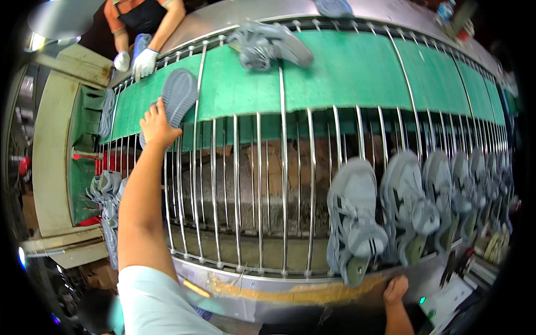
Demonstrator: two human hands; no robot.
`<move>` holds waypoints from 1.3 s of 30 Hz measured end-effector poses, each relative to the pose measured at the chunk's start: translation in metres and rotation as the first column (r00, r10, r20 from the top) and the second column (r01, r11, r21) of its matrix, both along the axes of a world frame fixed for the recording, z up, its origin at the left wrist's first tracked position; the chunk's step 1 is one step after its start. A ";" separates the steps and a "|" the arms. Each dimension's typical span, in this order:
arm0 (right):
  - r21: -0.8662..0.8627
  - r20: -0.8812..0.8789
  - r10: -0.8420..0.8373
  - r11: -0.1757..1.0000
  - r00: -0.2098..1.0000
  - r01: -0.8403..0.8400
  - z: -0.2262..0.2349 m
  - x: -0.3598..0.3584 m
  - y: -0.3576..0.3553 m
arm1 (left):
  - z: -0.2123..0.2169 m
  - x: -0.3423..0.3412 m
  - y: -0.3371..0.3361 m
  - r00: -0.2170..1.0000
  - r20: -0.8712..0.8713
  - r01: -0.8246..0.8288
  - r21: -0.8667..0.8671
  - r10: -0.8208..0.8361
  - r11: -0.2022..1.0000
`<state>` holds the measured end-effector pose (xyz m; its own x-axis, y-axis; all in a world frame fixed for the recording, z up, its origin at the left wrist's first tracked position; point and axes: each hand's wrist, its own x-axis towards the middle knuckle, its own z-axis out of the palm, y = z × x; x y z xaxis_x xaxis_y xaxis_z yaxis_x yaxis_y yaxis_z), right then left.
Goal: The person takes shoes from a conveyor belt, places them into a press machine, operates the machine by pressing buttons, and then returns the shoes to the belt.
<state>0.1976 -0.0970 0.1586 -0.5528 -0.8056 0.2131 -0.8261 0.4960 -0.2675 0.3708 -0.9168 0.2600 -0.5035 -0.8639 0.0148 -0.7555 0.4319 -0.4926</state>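
Note:
My left hand (pixel 158 126) reaches out over the rod conveyor and grips a grey sneaker (pixel 180 94), whose ribbed sole faces up. Its fingers lie over the shoe's lower part, and a bit of grey shoe shows beside the wrist; whether it belongs to the same shoe I cannot tell. Under the sneaker is a green strip (pixel 240 84) laid along the metal rods. Down at the near metal edge, my right hand (pixel 395 289) is closed in a fist, with nothing visible in it. A pair of grey sneakers (pixel 357 212) sits on the rods just beyond that fist.
More grey sneakers (pixel 410 204) line the rods to the right. Another grey pair (pixel 268 46) lies on the strip's far side. At left, the conveyor meets a pale machine opening (pixel 84 128) with green flaps. Across from me, a person's gloved hand (pixel 145 62) is near a blue-grey shoe.

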 end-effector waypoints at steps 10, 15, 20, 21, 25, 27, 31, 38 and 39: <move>-0.147 0.297 -0.106 0.977 0.949 0.155 0.030 -0.045 0.008 | 0.036 0.177 0.228 -0.193 -0.352 0.645 0.658 0.916 0.389; -0.231 0.486 -0.280 0.872 0.828 0.431 0.036 -0.025 0.029 | -0.048 0.185 0.427 -0.105 -0.039 0.930 0.351 0.994 0.112; -0.120 0.952 -0.070 0.812 0.299 0.571 0.083 0.020 0.079 | -0.085 0.146 0.611 0.083 0.314 0.910 0.363 0.946 -0.201; -0.132 0.991 0.088 0.782 0.102 0.609 0.092 0.037 0.106 | -0.091 0.121 0.642 0.210 0.375 0.880 0.330 0.903 -0.341; -0.525 0.733 0.677 0.623 -0.064 0.580 0.128 0.099 0.186 | -0.067 0.077 0.789 0.518 0.501 0.706 0.206 0.693 -0.678; -0.324 0.854 0.500 0.732 -0.148 0.600 0.154 0.129 0.246 | -0.044 0.061 0.861 0.649 0.520 0.568 0.154 0.555 -0.808; -0.754 0.441 0.885 0.276 0.149 0.596 0.184 0.156 0.331 | 0.039 0.036 0.997 0.850 0.477 0.202 0.094 0.222 -0.975; -0.563 0.077 0.915 -0.288 0.396 0.775 0.246 0.215 0.468 | 0.058 0.017 1.126 0.995 0.056 -0.093 0.265 -0.081 -0.960; -0.577 0.176 0.784 -0.407 0.595 0.708 0.230 0.235 0.498 | 0.071 0.010 1.127 0.988 -0.097 -0.079 0.342 -0.119 -0.937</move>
<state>0.4330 0.4005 0.3881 -0.9803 -0.0054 0.1975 -0.0386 -0.9751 -0.2186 0.3805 0.2102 0.3314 -0.4310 0.8640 -0.2603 -0.7163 -0.1521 0.6810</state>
